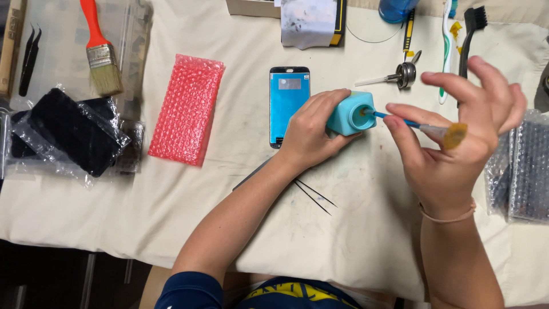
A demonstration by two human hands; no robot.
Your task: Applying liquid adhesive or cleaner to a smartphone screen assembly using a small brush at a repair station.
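Currently the left hand [311, 134] is closed around a small teal bottle [349, 113], tipped on its side just above the worktop [354, 229], its round opening turned toward the right hand [452, 154]. Right hand grip: thumb and forefinger pinched on a thin blue-handled brush [400, 121], other fingers spread loose; the brush tip sits in the bottle's mouth, and an amber-coloured cap or end piece [456, 135] shows at the far end of the handle.

Just behind the left hand a phone screen panel with blue protective film [289, 100] lies flat on the cream cloth. Two thin dark needle-like tools [314, 194] lie near the left wrist.

To the left: a pink bubble-wrap pouch [187, 109], then dark parts in clear bags [68, 134], a paintbrush with an orange handle [100, 51] and black tweezers [28, 57] on a clear plastic box. Top right: a small metal reel [405, 74], a toothbrush [446, 51], a black brush [469, 34]. More bubble-wrapped pieces [523, 171] lie at the right edge.
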